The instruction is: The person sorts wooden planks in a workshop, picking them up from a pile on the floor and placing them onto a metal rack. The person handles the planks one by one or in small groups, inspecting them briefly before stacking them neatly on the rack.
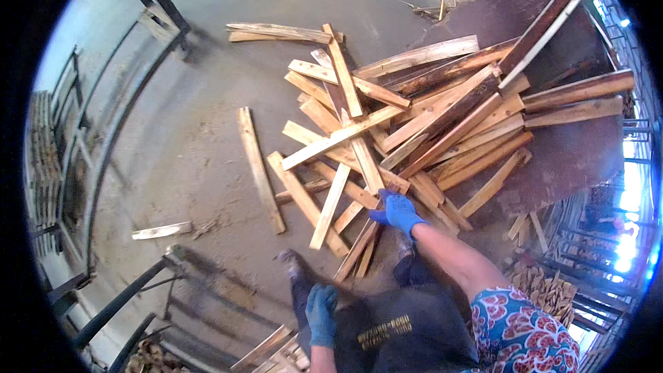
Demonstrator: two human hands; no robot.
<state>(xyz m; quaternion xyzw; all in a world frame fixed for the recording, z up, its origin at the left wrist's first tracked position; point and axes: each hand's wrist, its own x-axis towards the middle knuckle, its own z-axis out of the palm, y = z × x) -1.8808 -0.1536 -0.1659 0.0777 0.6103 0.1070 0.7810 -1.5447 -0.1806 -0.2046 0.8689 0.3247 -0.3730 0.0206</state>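
Observation:
My right hand, in a blue glove, reaches to the near edge of a heap of wooden boards. Its thumb and fingers are spread apart beside the end of a pale board, and I see no firm grip on it. In a teal glove, my left hand hangs low beside the dark apron. Its fingers are curled together with nothing visible in them; the palm side is hidden. The boards lie crossed over one another, some with dark bark edges.
A lone board lies left of the heap, and a short pale piece farther left. Metal frames stand along the left side. A brown sheet is under the heap's right part. Stacked wood pieces fill the lower right.

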